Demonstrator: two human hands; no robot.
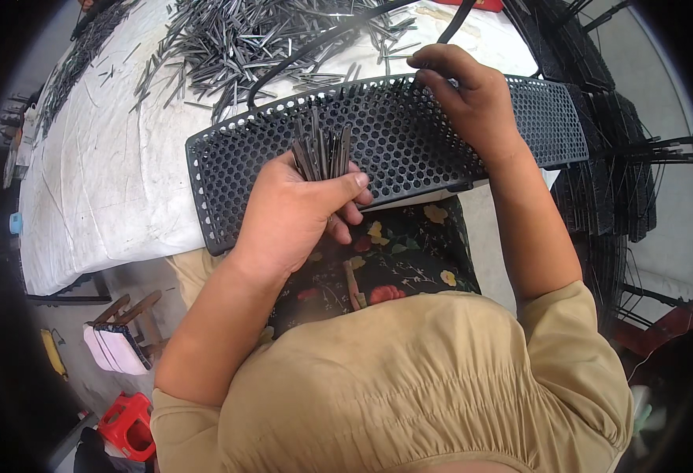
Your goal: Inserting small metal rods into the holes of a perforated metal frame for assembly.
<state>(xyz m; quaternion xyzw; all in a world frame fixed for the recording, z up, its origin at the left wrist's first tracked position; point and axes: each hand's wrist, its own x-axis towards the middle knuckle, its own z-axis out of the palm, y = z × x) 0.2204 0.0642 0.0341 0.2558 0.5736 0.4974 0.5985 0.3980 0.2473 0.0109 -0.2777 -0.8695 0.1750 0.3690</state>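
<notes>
My left hand [309, 206] is closed around a bundle of thin dark metal strips [321, 154], which stand up out of the fist over the near side of a black perforated panel [398, 177]. The panel is curved and full of round holes, with a black bar frame rising from its far side. At the panel's far edge my right hand [465, 94] is bent, thumb and forefinger drawn together in a pinch; whatever they hold is too small to make out. Short dark strips [339, 96] stick up in a row along that far edge.
A large heap of loose strips [236, 47] lies on the white-covered table [102, 189] beyond the panel. Black racks [622, 158] are stacked at the right. On the floor at lower left are a red stool [128, 426] and a cushioned wooden chair [118, 347].
</notes>
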